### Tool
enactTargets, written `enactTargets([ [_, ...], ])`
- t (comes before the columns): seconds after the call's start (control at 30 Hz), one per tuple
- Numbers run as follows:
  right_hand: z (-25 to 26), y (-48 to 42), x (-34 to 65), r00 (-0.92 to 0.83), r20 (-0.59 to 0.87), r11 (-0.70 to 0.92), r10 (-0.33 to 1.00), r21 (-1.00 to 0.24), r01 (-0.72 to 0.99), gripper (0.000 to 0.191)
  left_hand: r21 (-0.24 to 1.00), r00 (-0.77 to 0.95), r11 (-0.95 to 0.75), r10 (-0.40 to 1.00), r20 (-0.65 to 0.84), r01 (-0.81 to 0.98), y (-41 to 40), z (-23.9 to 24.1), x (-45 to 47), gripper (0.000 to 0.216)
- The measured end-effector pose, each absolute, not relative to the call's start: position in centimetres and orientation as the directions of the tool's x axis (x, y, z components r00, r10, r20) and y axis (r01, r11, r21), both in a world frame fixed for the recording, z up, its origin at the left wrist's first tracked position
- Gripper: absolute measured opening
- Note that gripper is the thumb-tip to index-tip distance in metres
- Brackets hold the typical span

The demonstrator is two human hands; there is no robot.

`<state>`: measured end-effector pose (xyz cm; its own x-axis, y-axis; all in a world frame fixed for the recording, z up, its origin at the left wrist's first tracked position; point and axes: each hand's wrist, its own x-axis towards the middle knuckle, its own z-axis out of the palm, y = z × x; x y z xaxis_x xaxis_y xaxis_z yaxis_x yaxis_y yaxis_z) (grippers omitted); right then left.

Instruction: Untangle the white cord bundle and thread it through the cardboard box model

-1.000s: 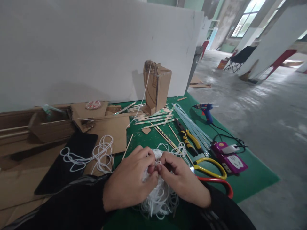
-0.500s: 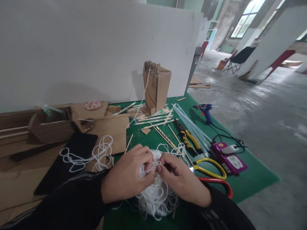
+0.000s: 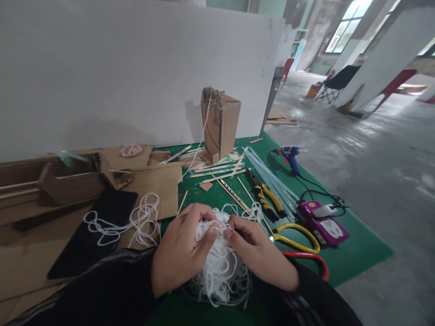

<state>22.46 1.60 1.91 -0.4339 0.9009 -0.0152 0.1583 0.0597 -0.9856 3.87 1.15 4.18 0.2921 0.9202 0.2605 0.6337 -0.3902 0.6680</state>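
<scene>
Left hand [image 3: 183, 251] and right hand [image 3: 263, 256] hold white string [image 3: 219, 278], partly hiding it.

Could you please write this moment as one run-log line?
left hand on white cord tangle | right hand pinching cord | right side: yellow-black pliers, purple power strip, blue glue gun | beyond: cardboard structure
</scene>
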Motion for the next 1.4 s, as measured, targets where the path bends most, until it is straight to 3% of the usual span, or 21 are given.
enactTargets([
  [0.07, 1.9, 1.6, 22.4, -0.433, -0.04, 0.03, 0.9, -0.987, 0.155, 0.029, 0.629, 0.316, -0.479, 0.877, 0.361, 0.613, 1.2, 3.9, 3.8, 0.009],
  [0.17, 1.9, 1.8, 22.5, -0.378, -0.027, 0.029, 0.925, -0.989, 0.142, 0.031, 0.454, 0.399, -0.636, 0.759, 0.515, 0.624, 1.8, 3.7, 3.5, 0.014],
  [0.27, 1.8, 2.2, 22.9, -0.254, -0.002, 0.032, 0.967, -0.991, 0.128, 0.031, 0.33, 0.433, -0.646, 0.731, 0.528, 0.688, 2.6, 3.8, 2.8, 0.017],
  [0.4, 1.7, 2.2, 23.5, -0.194, 0.002, 0.04, 0.981, -0.981, 0.189, 0.031, 0.333, 0.442, -0.613, 0.768, 0.463, 0.716, 3.3, 3.9, 2.2, 0.016],
  [0.5, 1.9, 1.9, 23.7, -0.187, 0.012, 0.085, 0.982, -0.916, 0.391, 0.018, 0.369, 0.441, -0.617, 0.771, 0.46, 0.695, 3.2, 3.8, 2.1, 0.017],
  [0.6, 2.0, 1.7, 23.9, -0.248, 0.031, 0.171, 0.968, -0.805, 0.569, 0.015, 0.416, 0.426, -0.612, 0.78, 0.459, 0.673, 3.1, 3.7, 2.2, 0.017],
  [0.67, 2.3, 1.6, 24.1, -0.328, 0.081, 0.268, 0.941, -0.769, 0.58, 0.009, 0.444, 0.43, -0.609, 0.787, 0.443, 0.658, 3.1, 3.7, 2.2, 0.017],
  [0.77, 3.2, 1.4, 24.7, -0.389, 0.163, 0.351, 0.907, -0.802, 0.482, 0.021, 0.482, 0.439, -0.61, 0.791, 0.427, 0.629, 3.1, 3.7, 2.0, 0.017],
  [0.9, 3.8, 1.2, 25.2, -0.37, 0.191, 0.287, 0.909, -0.932, 0.224, 0.02, 0.528, 0.444, -0.603, 0.798, 0.407, 0.598, 2.9, 3.8, 1.9, 0.019],
  [1.0, 3.2, 1.2, 25.1, -0.389, 0.152, 0.122, 0.909, -0.987, -0.102, 0.02, 0.549, 0.454, -0.598, 0.802, 0.389, 0.584, 2.8, 3.9, 2.0, 0.02],
  [1.13, 2.5, 1.0, 24.4, -0.484, 0.082, -0.191, 0.871, -0.851, -0.49, 0.021, 0.568, 0.443, -0.583, 0.812, 0.381, 0.581, 2.8, 4.1, 2.1, 0.021],
  [1.4, 2.8, 0.9, 24.2, -0.438, 0.065, -0.216, 0.897, -0.8, -0.561, 0.022, 0.575, 0.442, -0.575, 0.817, 0.369, 0.582, 2.7, 3.7, 2.1, 0.022],
])
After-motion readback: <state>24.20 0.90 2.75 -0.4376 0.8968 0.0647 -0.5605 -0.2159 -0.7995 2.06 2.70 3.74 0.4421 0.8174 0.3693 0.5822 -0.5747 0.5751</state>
